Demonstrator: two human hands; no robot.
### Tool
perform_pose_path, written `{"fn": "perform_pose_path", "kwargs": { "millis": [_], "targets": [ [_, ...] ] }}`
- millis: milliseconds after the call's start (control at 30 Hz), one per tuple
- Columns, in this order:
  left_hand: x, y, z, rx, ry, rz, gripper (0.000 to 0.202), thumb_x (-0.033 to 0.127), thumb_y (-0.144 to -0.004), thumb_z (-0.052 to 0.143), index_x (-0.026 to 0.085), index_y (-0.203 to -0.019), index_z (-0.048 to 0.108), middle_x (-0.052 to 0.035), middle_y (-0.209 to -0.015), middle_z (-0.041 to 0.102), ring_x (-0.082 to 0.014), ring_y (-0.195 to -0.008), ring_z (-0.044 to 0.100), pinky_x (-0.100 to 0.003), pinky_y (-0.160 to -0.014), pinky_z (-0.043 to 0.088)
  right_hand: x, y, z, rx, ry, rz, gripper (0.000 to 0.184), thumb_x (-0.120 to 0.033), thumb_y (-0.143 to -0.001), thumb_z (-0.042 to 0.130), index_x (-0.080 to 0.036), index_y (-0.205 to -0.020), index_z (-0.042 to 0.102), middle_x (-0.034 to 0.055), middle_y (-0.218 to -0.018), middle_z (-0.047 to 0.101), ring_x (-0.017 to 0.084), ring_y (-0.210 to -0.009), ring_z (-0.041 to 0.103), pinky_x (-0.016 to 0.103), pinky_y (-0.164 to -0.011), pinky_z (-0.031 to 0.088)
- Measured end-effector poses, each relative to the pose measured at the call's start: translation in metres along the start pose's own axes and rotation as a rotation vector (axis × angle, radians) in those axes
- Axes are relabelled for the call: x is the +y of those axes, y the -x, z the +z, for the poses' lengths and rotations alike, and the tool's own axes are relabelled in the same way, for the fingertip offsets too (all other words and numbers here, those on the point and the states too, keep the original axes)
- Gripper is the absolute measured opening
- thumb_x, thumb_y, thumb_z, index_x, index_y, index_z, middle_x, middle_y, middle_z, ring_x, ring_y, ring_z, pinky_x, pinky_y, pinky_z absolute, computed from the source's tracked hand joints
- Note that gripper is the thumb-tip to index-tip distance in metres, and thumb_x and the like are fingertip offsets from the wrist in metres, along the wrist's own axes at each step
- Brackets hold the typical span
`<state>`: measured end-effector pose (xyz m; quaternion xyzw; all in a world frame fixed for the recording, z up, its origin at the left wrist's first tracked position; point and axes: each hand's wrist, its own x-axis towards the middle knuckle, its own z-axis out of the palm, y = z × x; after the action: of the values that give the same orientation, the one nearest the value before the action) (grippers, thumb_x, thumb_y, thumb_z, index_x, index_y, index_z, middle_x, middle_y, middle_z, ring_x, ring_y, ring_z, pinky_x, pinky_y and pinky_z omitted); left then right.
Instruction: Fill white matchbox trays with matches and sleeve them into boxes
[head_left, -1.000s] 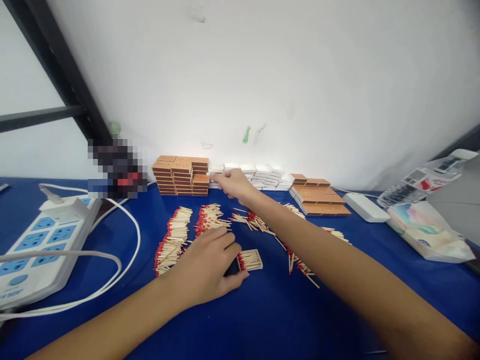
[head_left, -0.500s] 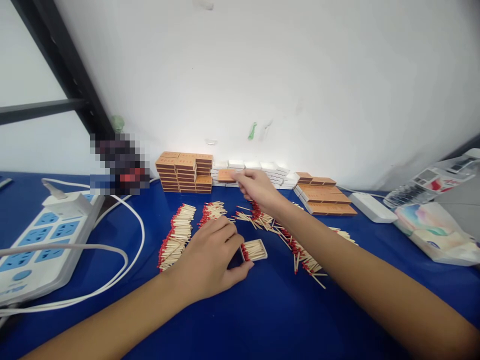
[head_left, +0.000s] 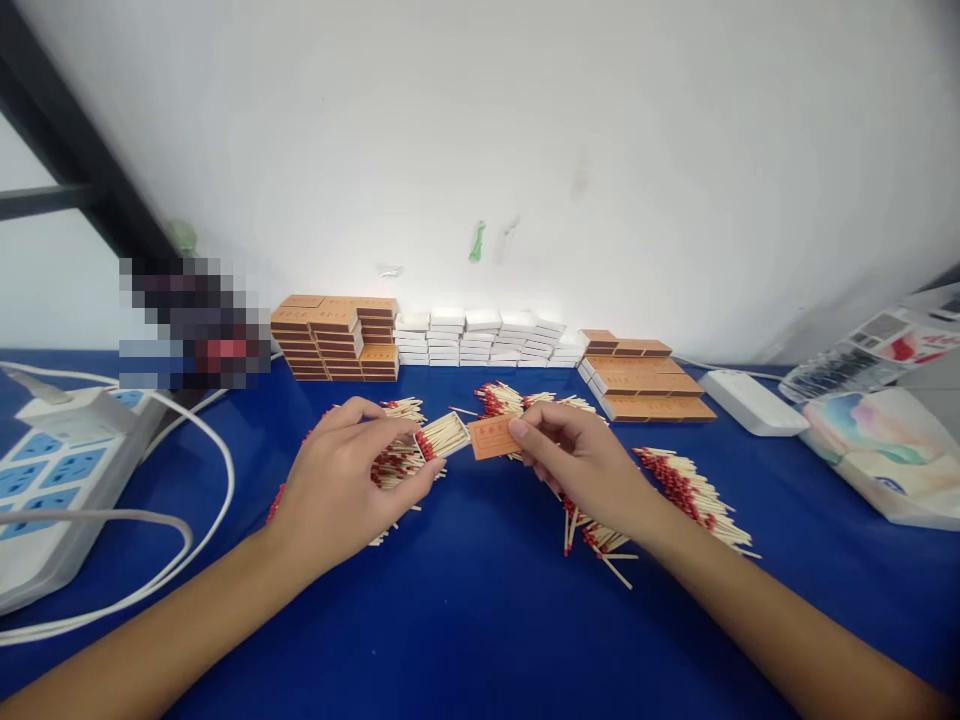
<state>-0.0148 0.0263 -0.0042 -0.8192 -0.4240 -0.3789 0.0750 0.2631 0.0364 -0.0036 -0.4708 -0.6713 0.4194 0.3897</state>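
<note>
Between the thumb and fingers of my left hand (head_left: 360,470) is a white matchbox tray (head_left: 466,431), filled with red-tipped matches (head_left: 444,437). My right hand (head_left: 577,455) pinches an orange matchbox sleeve (head_left: 489,440) by its right end. The sleeve's left end is right beside the tray's right end; whether they touch I cannot tell. Both are held above the blue table (head_left: 450,620). Loose matches (head_left: 697,495) lie in several heaps around and behind my hands, partly hidden by them.
Orange matchboxes (head_left: 330,335) are stacked at the back left, white trays (head_left: 480,340) along the wall, more orange boxes (head_left: 637,385) at the back right. A power strip (head_left: 67,480) with cables lies left. On the right are a white adapter (head_left: 756,402) and a tissue pack (head_left: 885,455).
My right hand has come back from the white stacks, bringing the orange sleeve close to the tray. My left hand has raised the filled tray and tilted it.
</note>
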Motion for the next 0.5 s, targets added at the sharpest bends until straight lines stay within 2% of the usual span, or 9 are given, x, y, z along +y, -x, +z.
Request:
{"fn": "perform_pose_path", "kwargs": {
  "millis": [233,500],
  "targets": [
    [0.0047,0.0007,-0.0012,-0.013,-0.008,0.018,0.023,0.038,-0.092,0.082,0.018,-0.104,0.081,-0.0064,-0.097,0.075,-0.0231,-0.089,0.073,-0.037,-0.079,0.060,0.0016,0.0033,0.0048,0.048,-0.059,0.064,0.051,-0.070,-0.099,0.065,-0.021,-0.083,0.063,-0.0010,-0.070,0.064,0.010,-0.052,0.053,0.023,-0.043,0.041],
    [0.0075,0.0010,-0.0027,-0.006,-0.006,0.047,0.022,0.039,-0.095,0.079,0.019,-0.104,0.080,-0.0065,-0.099,0.077,-0.0229,-0.087,0.073,-0.040,-0.082,0.060,0.0001,0.0027,0.0054,0.018,-0.054,0.046,0.051,-0.068,-0.098,0.068,-0.021,-0.081,0.062,-0.0023,-0.068,0.061,0.010,-0.051,0.054,0.021,-0.044,0.043]
  ]
}}
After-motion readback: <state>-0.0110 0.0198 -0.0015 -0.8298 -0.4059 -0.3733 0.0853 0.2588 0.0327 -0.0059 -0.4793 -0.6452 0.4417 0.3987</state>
